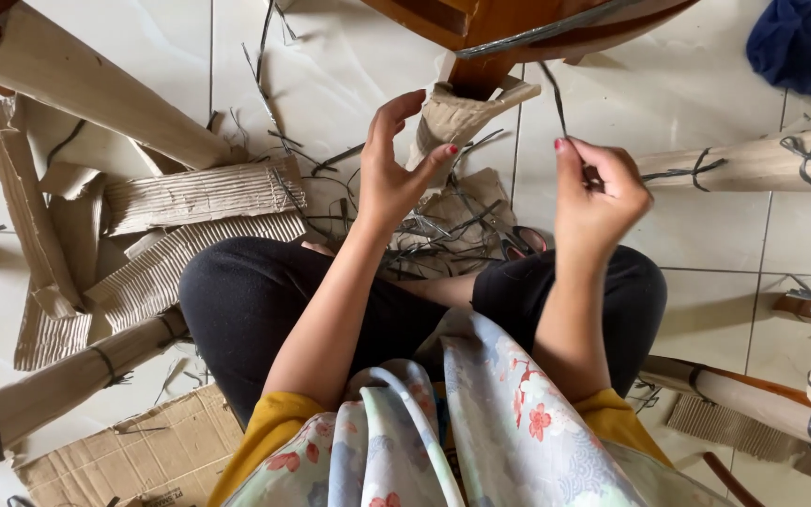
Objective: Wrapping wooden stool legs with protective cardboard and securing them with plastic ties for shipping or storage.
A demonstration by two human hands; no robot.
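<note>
Strap (552, 94) pinched by right hand (601, 192) (left hand (394, 169) open) beside cardboard wrap (457, 117).

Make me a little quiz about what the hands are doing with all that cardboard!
1. What is the right hand pinching?
2. True or false: the left hand touches the cardboard wrapping on the wooden furniture leg.
3. What lies on the floor in front of the knees: A) loose dark strips, B) a red ball, C) a plate?

Key:
1. A thin dark strip that runs up to the furniture.
2. True.
3. A.
</note>
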